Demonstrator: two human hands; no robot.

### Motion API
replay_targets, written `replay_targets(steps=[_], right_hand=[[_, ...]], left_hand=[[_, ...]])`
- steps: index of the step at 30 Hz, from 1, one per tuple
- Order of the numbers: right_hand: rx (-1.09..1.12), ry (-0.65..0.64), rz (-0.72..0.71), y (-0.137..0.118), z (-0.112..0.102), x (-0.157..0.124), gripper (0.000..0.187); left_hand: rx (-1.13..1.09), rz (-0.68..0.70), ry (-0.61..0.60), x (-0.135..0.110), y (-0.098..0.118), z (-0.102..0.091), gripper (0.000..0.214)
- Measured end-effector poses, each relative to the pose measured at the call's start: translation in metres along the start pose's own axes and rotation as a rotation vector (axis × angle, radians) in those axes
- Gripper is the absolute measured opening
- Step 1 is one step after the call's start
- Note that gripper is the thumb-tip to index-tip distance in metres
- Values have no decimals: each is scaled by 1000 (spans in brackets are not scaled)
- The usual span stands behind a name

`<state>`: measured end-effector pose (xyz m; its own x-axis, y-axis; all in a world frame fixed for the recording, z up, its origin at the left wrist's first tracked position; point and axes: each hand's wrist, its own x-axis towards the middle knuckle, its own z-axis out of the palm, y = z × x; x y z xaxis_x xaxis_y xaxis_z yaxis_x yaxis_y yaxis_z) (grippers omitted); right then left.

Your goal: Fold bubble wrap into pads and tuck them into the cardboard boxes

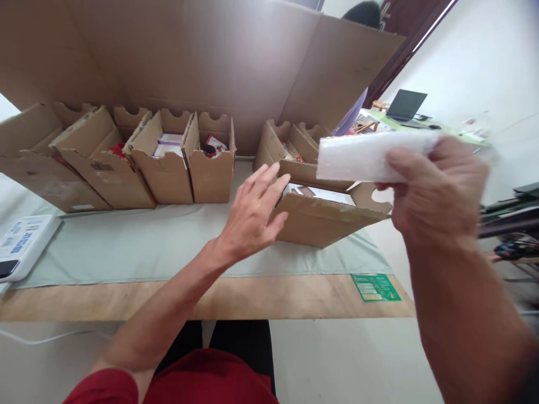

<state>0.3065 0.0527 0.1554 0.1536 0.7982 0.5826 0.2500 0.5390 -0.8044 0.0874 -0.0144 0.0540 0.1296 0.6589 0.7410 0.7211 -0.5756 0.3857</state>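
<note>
My right hand [438,179] grips a flat white packet [357,157], holding it raised above the right end of a cardboard box [320,221]. Inside that box, white flat items [328,194] show along the top; the packet and hand hide part of its far side. My left hand [256,213] is open, fingers apart, at the left end of the same box. Its fingertips are close to the box's upper edge; I cannot tell whether they touch. What is printed on the packet, if anything, is too blurred to read.
Several open cardboard boxes [213,174] stand in a row at the left, some holding small packages. Two more boxes [273,143] are behind my left hand. A large cardboard sheet [189,62] rises behind them. A white device [27,247] sits far left, a green card [376,288] at the front edge.
</note>
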Motion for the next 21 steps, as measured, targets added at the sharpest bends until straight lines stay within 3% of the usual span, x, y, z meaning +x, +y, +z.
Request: replay_targets(steps=[2, 5, 7, 9, 12, 14, 17, 21], right_hand=[[-59, -82, 163, 12, 15, 16, 14], [-247, -324, 351, 26, 31, 22, 13], [-546, -456, 275, 27, 36, 23, 21], [-860, -518, 73, 21, 42, 25, 30], [-1115, -602, -133, 11, 61, 27, 21], [-1201, -674, -149, 9, 79, 24, 9], [-1256, -798, -127, 13, 99, 20, 19], [-1152, -1021, 84, 10, 105, 21, 25]], left_hand=[[46, 13, -49, 14, -11, 18, 39], [95, 11, -98, 15, -21, 32, 22], [122, 2, -87, 9, -22, 33, 18], [140, -13, -75, 5, -20, 31, 15], [153, -43, -74, 6, -16, 30, 12], [159, -66, -69, 8, -13, 30, 11], [158, -92, -67, 10, -11, 31, 10], [142, -100, -51, 9, -11, 33, 8]])
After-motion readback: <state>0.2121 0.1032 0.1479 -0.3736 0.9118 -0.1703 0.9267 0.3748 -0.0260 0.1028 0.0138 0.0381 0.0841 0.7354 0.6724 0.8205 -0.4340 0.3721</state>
